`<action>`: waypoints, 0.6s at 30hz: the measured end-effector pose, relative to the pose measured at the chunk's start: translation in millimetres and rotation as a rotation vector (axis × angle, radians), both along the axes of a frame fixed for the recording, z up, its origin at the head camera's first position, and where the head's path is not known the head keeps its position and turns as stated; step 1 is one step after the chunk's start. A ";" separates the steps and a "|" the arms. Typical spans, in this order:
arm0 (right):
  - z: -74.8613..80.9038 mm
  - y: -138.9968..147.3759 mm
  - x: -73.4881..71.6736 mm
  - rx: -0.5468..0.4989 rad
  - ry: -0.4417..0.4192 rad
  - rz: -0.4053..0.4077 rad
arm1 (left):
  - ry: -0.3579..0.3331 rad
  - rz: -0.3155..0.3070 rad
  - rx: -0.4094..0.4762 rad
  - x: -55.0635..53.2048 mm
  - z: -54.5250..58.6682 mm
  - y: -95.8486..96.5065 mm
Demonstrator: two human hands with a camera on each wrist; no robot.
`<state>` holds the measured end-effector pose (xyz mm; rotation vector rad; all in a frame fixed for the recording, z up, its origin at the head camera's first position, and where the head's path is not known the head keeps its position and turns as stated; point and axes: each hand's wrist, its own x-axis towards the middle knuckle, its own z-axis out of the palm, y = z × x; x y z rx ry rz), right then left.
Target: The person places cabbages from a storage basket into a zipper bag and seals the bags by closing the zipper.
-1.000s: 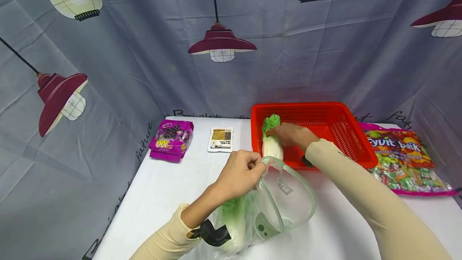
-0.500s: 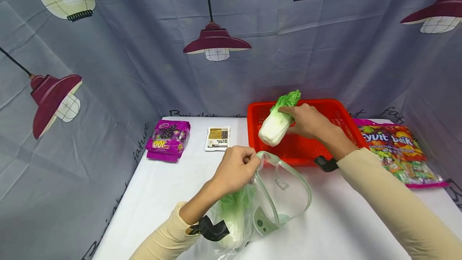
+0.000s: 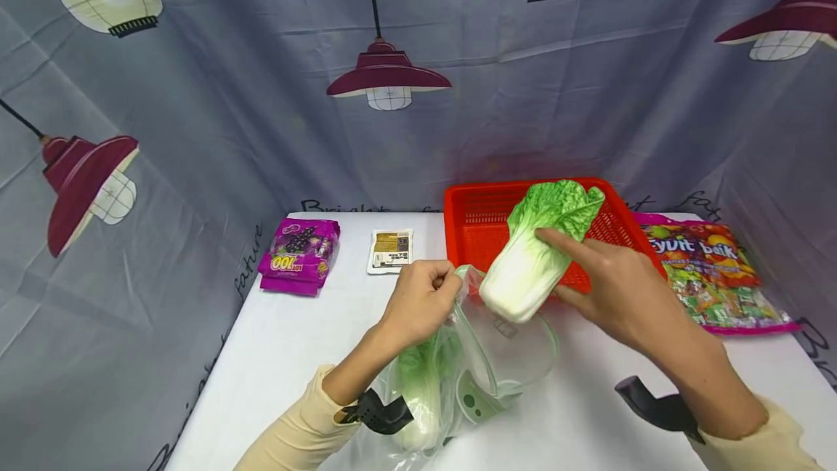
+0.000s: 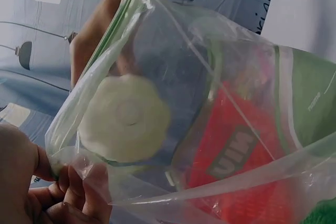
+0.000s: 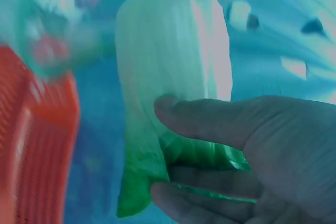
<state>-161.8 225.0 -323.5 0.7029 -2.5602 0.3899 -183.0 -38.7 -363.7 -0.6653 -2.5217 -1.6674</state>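
My right hand [image 3: 621,296] grips a napa cabbage [image 3: 530,267], its white base slanting down and its green leaves up. The base overlaps the mouth of a clear bag with green trim [image 3: 480,402]. In the left wrist view that pale cabbage base [image 4: 126,119] shows behind the clear plastic. My left hand [image 3: 418,304] pinches the bag's rim at its upper left corner. Through the plastic below that hand, a second napa cabbage [image 3: 418,398] is visible. The right wrist view has my thumb lying across the white stalk of the held cabbage [image 5: 173,51].
A red plastic basket [image 3: 476,218] stands at the back of the white table [image 3: 294,355]. To its right lies a large colourful candy bag [image 3: 706,260]. A purple grape-print pack [image 3: 299,256] and a small white-and-brown packet [image 3: 390,251] lie at the back left.
My right hand has lifted the cabbage out of the red basket and brought it nearer, over the bag's mouth. My left hand keeps its hold on the rim.
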 end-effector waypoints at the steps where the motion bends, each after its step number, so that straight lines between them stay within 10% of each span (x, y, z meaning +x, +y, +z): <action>1: -4.6 -3.9 5.7 0.005 0.017 0.001 | -0.008 0.000 0.015 0.7 -0.1 -0.7; 11: -65.0 -39.2 35.3 -0.092 0.115 -0.087 | 0.001 0.004 0.079 4.9 -1.7 -4.0; 18: -96.0 -49.5 36.8 -0.339 -0.022 -0.045 | -0.039 0.001 0.108 8.6 -3.0 -4.5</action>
